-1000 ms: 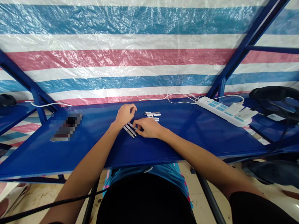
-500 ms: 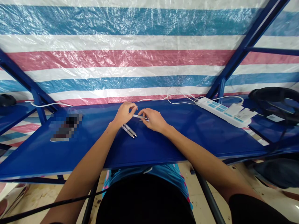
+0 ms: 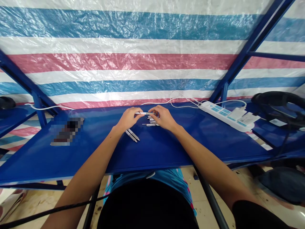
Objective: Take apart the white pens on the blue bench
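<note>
Between my two hands a slim white-and-grey pen [image 3: 143, 113] is held level above the table. My left hand [image 3: 130, 118] is closed on its left end, and my right hand [image 3: 164, 117] pinches the right end. Two more pens [image 3: 132, 135] lie slanted side by side on the blue table, just below my left hand. Several pen parts or pens [image 3: 152, 121] lie in a small group beneath my right hand, which partly hides them.
A white power strip [image 3: 227, 116] with plugged-in chargers and white cables lies at the right of the blue table [image 3: 147, 152]. A pixelated flat object [image 3: 68, 132] rests at the left. Black headgear [image 3: 281, 105] sits far right. Striped sheeting [image 3: 143, 60] hangs behind.
My right hand has moved slightly up and right, uncovering the group under it. The pen between my hands now lies level, with both hands on it.
</note>
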### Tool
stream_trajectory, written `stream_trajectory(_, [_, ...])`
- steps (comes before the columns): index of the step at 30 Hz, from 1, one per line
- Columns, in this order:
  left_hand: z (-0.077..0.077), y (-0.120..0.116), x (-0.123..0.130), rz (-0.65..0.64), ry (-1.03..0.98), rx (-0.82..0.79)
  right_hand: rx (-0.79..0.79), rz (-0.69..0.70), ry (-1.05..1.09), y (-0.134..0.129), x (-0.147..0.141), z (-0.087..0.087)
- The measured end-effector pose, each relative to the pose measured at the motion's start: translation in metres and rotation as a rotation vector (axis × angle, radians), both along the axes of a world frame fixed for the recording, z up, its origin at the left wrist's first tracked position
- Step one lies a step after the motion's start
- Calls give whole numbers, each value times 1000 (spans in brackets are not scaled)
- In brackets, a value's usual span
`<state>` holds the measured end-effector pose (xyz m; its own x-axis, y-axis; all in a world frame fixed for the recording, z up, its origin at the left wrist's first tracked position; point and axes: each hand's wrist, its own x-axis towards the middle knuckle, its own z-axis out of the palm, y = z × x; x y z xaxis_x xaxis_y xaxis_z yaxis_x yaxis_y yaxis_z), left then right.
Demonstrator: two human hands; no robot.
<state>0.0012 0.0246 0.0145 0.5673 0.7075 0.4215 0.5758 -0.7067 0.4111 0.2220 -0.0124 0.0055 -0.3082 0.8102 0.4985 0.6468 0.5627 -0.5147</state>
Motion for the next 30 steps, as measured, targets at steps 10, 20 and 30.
stream_trajectory(10, [-4,1,3,21,6,85,-82,54,29,5,19,7])
stream_trajectory(20, [-6,3,2,43,43,55,-89,55,150,9,21,-1])
stream_trajectory(30, [-6,1,4,30,14,53,-97,53,58,7,21,1])
